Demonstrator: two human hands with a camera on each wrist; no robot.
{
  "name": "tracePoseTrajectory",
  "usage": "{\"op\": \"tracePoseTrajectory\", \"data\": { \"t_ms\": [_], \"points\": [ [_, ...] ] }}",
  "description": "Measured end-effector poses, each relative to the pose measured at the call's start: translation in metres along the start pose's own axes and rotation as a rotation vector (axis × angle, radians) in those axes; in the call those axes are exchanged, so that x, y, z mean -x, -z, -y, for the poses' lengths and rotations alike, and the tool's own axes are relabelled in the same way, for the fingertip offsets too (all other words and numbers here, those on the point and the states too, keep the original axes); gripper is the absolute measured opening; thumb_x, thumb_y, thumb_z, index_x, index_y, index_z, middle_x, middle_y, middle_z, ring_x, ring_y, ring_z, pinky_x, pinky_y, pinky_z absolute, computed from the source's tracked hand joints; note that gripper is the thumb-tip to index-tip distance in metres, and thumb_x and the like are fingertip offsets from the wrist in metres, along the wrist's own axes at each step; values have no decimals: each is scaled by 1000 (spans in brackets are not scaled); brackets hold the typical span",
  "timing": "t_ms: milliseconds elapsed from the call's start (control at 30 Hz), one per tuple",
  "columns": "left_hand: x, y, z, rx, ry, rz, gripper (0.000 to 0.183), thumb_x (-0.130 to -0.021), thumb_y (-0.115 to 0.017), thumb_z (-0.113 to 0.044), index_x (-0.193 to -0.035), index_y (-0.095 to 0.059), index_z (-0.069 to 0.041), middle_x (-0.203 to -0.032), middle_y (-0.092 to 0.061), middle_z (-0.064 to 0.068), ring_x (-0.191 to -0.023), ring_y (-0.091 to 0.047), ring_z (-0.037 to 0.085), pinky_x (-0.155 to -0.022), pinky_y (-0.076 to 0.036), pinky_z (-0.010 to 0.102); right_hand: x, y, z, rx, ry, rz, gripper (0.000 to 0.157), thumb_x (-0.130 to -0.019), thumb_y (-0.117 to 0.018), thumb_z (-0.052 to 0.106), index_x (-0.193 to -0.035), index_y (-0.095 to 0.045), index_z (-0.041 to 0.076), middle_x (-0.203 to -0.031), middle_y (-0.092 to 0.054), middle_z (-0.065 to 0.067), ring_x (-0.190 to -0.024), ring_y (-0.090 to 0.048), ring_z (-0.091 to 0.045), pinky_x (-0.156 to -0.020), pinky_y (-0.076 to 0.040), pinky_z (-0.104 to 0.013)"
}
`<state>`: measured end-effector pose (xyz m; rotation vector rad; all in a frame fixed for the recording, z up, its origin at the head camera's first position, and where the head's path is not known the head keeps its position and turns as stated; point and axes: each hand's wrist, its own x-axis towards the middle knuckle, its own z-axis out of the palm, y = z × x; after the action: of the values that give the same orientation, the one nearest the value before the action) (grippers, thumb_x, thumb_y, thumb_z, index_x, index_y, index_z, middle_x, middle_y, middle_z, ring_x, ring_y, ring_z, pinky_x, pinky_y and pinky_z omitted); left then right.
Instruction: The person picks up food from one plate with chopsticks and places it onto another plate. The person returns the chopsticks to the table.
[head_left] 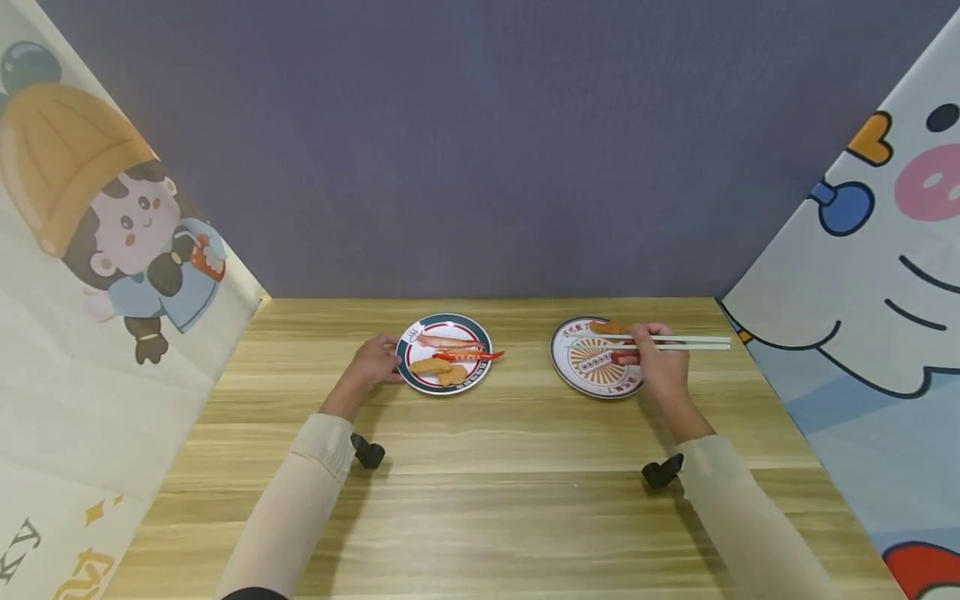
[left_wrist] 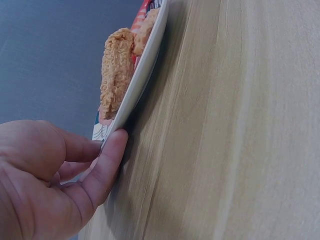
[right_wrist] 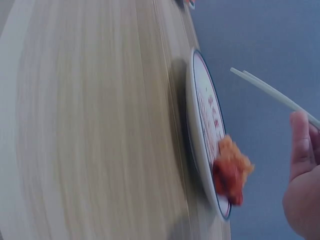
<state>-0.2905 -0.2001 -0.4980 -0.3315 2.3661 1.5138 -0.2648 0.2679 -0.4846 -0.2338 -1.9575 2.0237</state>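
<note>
My left hand (head_left: 375, 361) pinches the near left rim of a green-bordered plate (head_left: 448, 318); the left wrist view shows thumb and fingers on its edge. On that plate lie two breaded fried pieces (head_left: 430, 366) and long red-and-white pieces like crab legs (head_left: 468, 356), one jutting past the rim. Over the right edge of a second plate (head_left: 581, 354), with a sunburst print, my right hand (head_left: 663, 362) holds a pair of pale green chopsticks (right_wrist: 272, 92). Their tips point left with nothing between them. A fried piece (head_left: 606, 327) and a red piece (right_wrist: 227, 177) sit on this plate.
Both plates stand on a wood-grain table (head_left: 495, 500), near its back edge. A dark grey panel (head_left: 480, 167) rises behind it. Printed cartoon panels flank the left (head_left: 90, 375) and right (head_left: 825, 333) sides. Dark camera mounts (head_left: 367, 452) sit at both wrists.
</note>
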Motion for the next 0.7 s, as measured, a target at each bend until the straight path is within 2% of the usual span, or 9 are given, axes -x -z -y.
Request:
{"op": "tracePoseTrajectory", "data": {
  "t_ms": [233, 433, 700],
  "points": [
    [-4, 0, 2, 0, 2, 4, 52, -99, -48, 5, -151, -43, -3, -128, -57, 27, -78, -66, 18, -70, -67, 28, -10, 26, 1, 11, -9, -24, 12, -100, -62, 12, -90, -59, 9, -78, -65, 3, -54, -70, -14, -52, -63, -27],
    [-4, 0, 2, 6, 1, 1, 52, -99, -48, 4, -150, -44, -4, -126, -57, 26, -76, -66, 17, -70, -67, 27, -18, 47, 7, 17, 29, -26, 11, -101, -61, 12, -91, -59, 7, -78, -71, 6, -58, -73, -10, -48, -61, -24],
    [-3, -1, 3, 27, -26, 4, 52, -97, -47, 8, -149, -42, 3, -126, -57, 29, -72, -64, 15, -66, -66, 26, -16, 69, 29, 90, 52, 37, 16, -102, -61, 15, -100, -60, -1, -80, -72, 9, -61, -74, -10, -49, -62, -23]
  ]
}}
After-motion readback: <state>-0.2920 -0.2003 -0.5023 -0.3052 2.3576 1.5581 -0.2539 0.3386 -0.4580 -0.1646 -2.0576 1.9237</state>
